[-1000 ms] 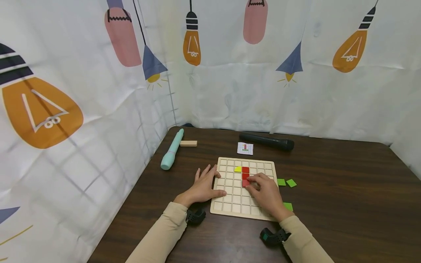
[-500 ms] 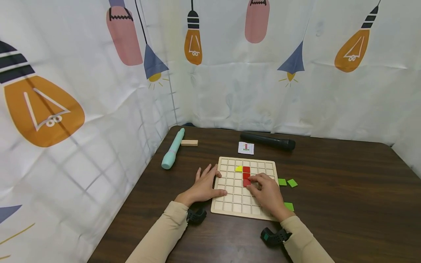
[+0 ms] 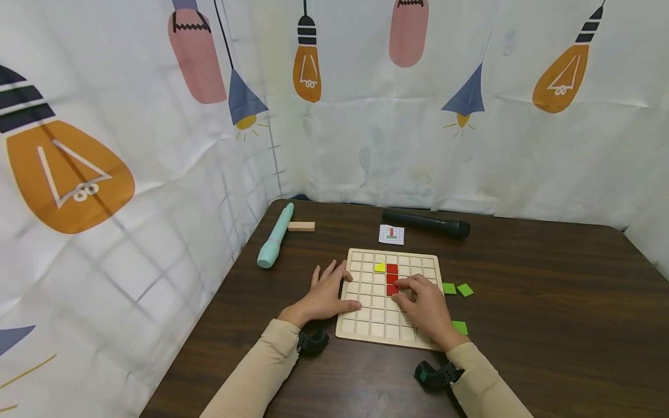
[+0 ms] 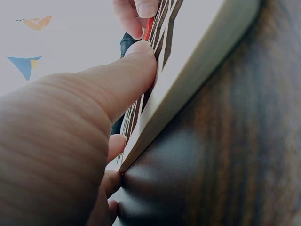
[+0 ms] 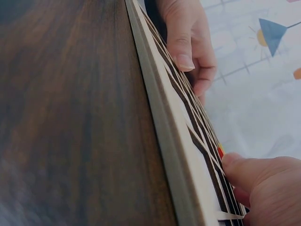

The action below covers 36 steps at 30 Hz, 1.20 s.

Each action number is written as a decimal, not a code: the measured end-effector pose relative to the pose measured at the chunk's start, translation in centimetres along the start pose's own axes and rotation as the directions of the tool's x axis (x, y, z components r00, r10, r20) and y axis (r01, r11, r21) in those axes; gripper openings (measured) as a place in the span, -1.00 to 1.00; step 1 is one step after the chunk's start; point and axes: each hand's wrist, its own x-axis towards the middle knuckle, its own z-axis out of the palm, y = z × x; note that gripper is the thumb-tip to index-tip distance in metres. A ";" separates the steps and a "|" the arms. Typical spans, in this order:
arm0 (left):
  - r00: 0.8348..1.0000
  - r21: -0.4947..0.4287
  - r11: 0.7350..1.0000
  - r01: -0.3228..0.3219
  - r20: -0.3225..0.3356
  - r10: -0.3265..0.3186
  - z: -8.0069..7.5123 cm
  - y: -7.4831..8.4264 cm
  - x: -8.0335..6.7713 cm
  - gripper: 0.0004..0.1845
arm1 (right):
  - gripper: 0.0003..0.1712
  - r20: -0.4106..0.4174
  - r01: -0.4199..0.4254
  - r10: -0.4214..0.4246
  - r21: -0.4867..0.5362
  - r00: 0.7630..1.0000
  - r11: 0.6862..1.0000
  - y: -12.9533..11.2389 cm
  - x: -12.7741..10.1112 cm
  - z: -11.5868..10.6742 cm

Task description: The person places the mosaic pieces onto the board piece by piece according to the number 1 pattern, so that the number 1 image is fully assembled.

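- Head view: your right hand (image 3: 424, 306) rests on the wooden grid board (image 3: 389, 299), fingertips curled onto the lowest red tile (image 3: 392, 289) of a three-tile red column; I judge you are seating that tile in its cell. Whether you pinch it or only press it is not clear from here. A yellow tile (image 3: 380, 267) sits just left of the column's top. Your left hand (image 3: 326, 295) lies flat and relaxed against the board's left edge, thumb on the board, holding it down.
- Head view, around the board: three green tiles lie on the table to your right, the nearest one (image 3: 460, 327) just beside your right wrist, the other two (image 3: 456, 289) near the board's right edge. The pattern card (image 3: 391, 234) lies beyond the board, with a black microphone (image 3: 426, 223) behind it. My guess is the next move calls for releasing the red tile, checking the card, then reaching right for a green tile.
- Left wrist view: your thumb (image 4: 117, 84) presses straight on the board's face; the other hand's fingertips touch a sliver of red beyond.
- Right wrist view: your fingers (image 5: 256, 172) rest on the grid by the red tile's edge (image 5: 220, 151); the grip is hidden.
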 end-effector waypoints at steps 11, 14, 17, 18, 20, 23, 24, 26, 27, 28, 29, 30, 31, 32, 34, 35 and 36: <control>1.000 -0.005 1.000 -0.006 0.003 0.006 0.0 0.0 0.0 -0.46 | -0.74 -0.026 0.042 -0.040 0.066 0.999 0.997 0.1 -0.4 -0.3; 1.000 -0.010 1.000 -0.006 0.006 0.006 0.0 -0.1 0.0 -0.46 | -0.74 -0.032 0.039 -0.036 0.081 0.999 0.996 0.2 -0.6 -0.3; 1.000 -0.012 1.000 -0.004 0.010 0.004 0.0 -0.2 0.0 -0.46 | -0.75 -0.049 0.037 -0.032 0.095 0.998 0.995 0.3 -0.8 -0.6; 1.000 -0.011 1.000 -0.004 0.011 0.004 0.0 -0.2 0.0 -0.46 | -0.75 -0.057 0.036 -0.031 0.095 0.998 0.995 0.4 -0.8 -0.7; 1.000 -0.010 1.000 -0.005 0.013 0.005 0.0 -0.2 0.0 -0.46 | -0.75 -0.077 0.034 -0.026 0.095 0.997 0.995 0.5 -1.0 -0.9; 1.000 -0.011 1.000 -0.010 0.012 0.010 -0.1 -0.1 0.1 -0.45 | -0.75 -0.082 0.036 -0.030 0.075 0.996 0.997 0.6 -1.1 -1.1; 1.000 -0.010 1.000 -0.010 0.011 0.010 -0.1 -0.1 0.1 -0.45 | -0.75 -0.074 0.040 -0.035 0.063 0.997 0.997 0.7 -1.1 -1.2; 1.000 -0.011 1.000 -0.011 0.011 0.011 -0.1 -0.1 0.1 -0.45 | -0.75 -0.039 0.047 -0.046 0.039 0.998 0.998 0.7 -1.2 -1.1; 1.000 -0.010 1.000 -0.010 0.012 0.010 -0.1 -0.1 0.1 -0.45 | -0.76 -0.020 0.052 -0.052 0.029 0.998 0.998 0.6 -1.2 -1.1; 1.000 -0.009 1.000 -0.008 0.014 0.008 0.0 -0.1 0.1 -0.45 | -0.76 0.000 0.057 -0.057 0.018 0.998 0.998 0.6 -1.2 -1.1; 1.000 -0.009 1.000 -0.007 0.014 0.007 0.0 -0.1 0.1 -0.45 | -0.77 0.015 0.061 -0.061 0.010 0.998 0.998 0.6 -1.3 -1.0; 1.000 -0.008 1.000 -0.005 0.015 0.005 0.0 -0.2 0.1 -0.45 | -0.77 0.025 0.065 -0.065 0.004 0.998 0.998 0.6 -1.3 -0.9; 1.000 -0.007 1.000 -0.004 0.016 0.004 0.0 -0.2 0.1 -0.45 | -0.78 0.032 0.066 -0.066 0.001 0.997 0.998 0.6 -1.3 -0.9; 1.000 -0.008 1.000 -0.002 0.016 0.002 0.0 -0.2 0.1 -0.45 | -0.78 0.033 0.067 -0.067 -0.001 0.997 0.998 0.5 -1.3 -0.9; 1.000 -0.009 1.000 0.000 0.016 0.000 0.0 -0.1 0.1 -0.45 | -0.78 0.025 0.071 -0.071 -0.003 0.997 0.997 0.6 -1.3 -0.9; 1.000 -0.010 1.000 -0.001 0.015 0.001 0.0 -0.1 0.1 -0.45 | -0.78 0.019 0.072 -0.072 -0.002 0.997 0.997 0.6 -1.3 -0.9; 1.000 -0.010 1.000 -0.002 0.013 0.002 0.0 -0.1 0.1 -0.45 | -0.77 0.012 0.074 -0.074 0.000 0.997 0.997 0.6 -1.3 -1.0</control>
